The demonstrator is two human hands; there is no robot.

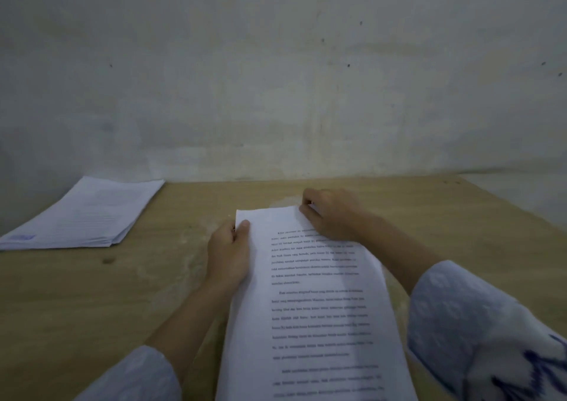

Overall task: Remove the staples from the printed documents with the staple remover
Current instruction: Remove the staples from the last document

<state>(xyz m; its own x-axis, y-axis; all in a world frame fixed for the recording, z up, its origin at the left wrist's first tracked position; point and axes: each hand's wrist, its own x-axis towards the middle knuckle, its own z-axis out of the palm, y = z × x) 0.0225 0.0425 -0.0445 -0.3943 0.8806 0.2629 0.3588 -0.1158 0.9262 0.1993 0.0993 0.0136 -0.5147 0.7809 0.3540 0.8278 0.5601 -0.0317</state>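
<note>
A printed document point(316, 302) of white pages with black text lies lengthwise in front of me on the wooden table point(429, 222). My left hand point(228, 253) grips its upper left edge, thumb on top of the page. My right hand point(329, 213) is curled at the upper right corner, and a small pale object shows between its fingers; I cannot tell whether it is the staple remover. No staple can be made out.
A second stack of printed papers point(82, 216) lies at the far left of the table, close to the wall point(276, 78). The table's right edge runs diagonally at the far right. Patterned sleeves cover both forearms.
</note>
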